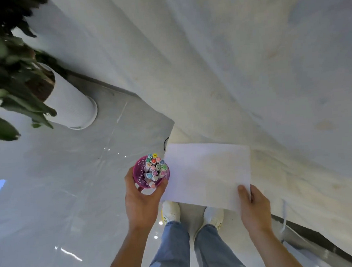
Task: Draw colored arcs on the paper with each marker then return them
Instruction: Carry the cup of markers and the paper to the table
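A pink mesh cup [138, 173] full of several markers [155, 166] with pastel caps is held in my left hand [141, 200], which wraps it from below. My right hand [254, 208] pinches the near right corner of a blank white sheet of paper [207, 173], thumb on top. Cup and paper are both in the air, side by side, above the floor and the corner of a white marble table [249, 65]. No lines show on the sheet.
The marble table fills the upper right, its corner just beyond the paper. A potted plant in a white cylinder pot [73, 103] stands on the glossy grey floor at left. My legs in jeans and white shoes [172, 211] are below the paper.
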`<state>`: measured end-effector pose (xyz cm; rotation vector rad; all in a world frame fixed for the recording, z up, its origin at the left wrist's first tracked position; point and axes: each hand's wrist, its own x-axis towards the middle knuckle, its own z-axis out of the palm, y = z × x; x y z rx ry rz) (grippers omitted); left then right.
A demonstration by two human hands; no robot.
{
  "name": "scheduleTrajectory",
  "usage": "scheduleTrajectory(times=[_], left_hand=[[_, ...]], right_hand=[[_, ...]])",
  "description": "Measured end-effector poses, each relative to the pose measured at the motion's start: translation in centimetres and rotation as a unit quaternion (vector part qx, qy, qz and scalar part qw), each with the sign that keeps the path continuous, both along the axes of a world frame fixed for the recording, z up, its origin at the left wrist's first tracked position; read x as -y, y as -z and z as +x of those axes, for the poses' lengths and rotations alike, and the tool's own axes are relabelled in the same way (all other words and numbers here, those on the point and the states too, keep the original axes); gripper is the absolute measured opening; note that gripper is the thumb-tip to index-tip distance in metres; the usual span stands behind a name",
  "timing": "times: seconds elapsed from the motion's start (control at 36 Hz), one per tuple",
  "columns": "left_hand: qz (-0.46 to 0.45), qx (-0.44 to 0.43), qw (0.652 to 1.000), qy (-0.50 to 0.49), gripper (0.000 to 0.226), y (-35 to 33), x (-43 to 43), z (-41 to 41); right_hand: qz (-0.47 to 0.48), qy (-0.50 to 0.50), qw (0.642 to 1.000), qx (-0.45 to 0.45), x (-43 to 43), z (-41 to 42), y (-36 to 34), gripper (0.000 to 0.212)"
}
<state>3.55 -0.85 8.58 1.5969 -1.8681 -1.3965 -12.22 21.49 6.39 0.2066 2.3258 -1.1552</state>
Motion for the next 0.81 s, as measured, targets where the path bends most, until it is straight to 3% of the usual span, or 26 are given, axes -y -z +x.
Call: scheduleTrajectory(times=[0.39, 0.81], left_hand=[[-0.044, -0.055, 0.980, -0.184, 0.081, -15.0, 0.4, 11.6], [-0.084, -0.081, 0.917, -0.381, 0.087, -21.1, 1.6, 28.2]], right_hand=[[-0.066, -0.192, 0.979, -0.035, 8.0, 0.6, -13.9, 0.039], [-0.106, -0.374, 0.921, -0.024, 19.7, 13.3, -20.2, 0.019]])
